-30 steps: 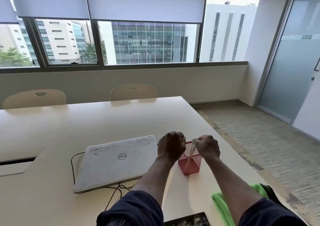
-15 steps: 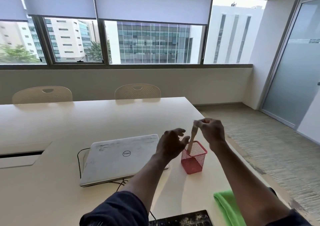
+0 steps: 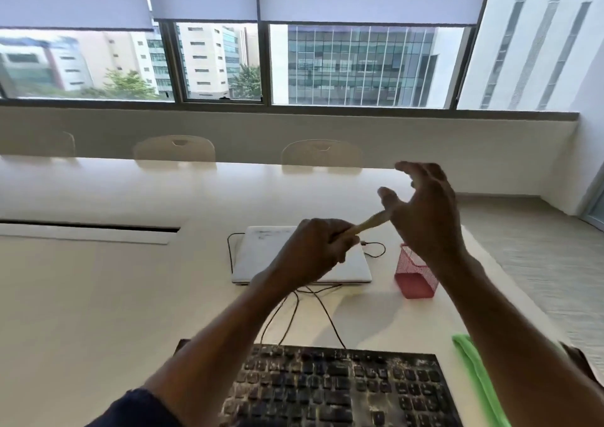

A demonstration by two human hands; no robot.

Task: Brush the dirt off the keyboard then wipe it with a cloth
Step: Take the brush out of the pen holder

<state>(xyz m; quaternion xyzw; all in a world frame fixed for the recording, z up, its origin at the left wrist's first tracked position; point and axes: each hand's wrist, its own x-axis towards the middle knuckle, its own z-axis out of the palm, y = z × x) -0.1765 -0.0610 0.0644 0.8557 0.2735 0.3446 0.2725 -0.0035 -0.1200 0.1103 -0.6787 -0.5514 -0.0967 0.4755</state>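
Observation:
A black keyboard (image 3: 343, 387) speckled with pale dirt lies at the near edge of the table. A green cloth (image 3: 474, 371) lies just right of it, partly under my right forearm. My left hand (image 3: 313, 250) grips the wooden handle of a brush (image 3: 369, 222) above the closed laptop. My right hand (image 3: 425, 211) is raised beside the brush's far end with its fingers spread; that end is hidden behind it. Whether the right hand touches the brush is unclear.
A closed white laptop (image 3: 261, 256) sits mid-table with black cables (image 3: 313, 309) running toward the keyboard. A red mesh holder (image 3: 415, 279) stands right of the laptop. Chairs (image 3: 322, 153) line the table's far side. The table's right edge drops to carpeted floor.
The brush has come out of the red mesh holder and passed from my right hand to my left. My right hand has opened. The view has tilted down, showing the keyboard.

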